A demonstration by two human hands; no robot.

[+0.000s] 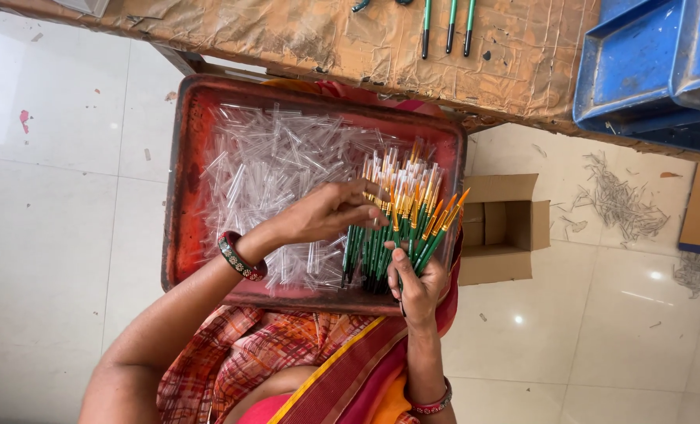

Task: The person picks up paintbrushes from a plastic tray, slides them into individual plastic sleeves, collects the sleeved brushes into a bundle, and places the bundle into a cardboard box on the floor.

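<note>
I am gripping a fanned bunch of green paintbrushes [401, 228] in my right hand [417, 286], bristles pointing away, while my left hand [330, 212] is pinching their tips over the red tray [179, 196] of clear caps [271, 165]

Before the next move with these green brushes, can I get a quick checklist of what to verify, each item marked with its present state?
1. Right hand grips the bunch of green brushes: ok.
2. Left hand rests against the bunch near the bristle ends: ok.
3. Red tray sits steady on the lap: ok.
4. Clear plastic tubes piled within reach in the tray: ok.
5. A tube held in the left fingers: cannot tell.
6. Cardboard box on the floor open: ok.
</note>
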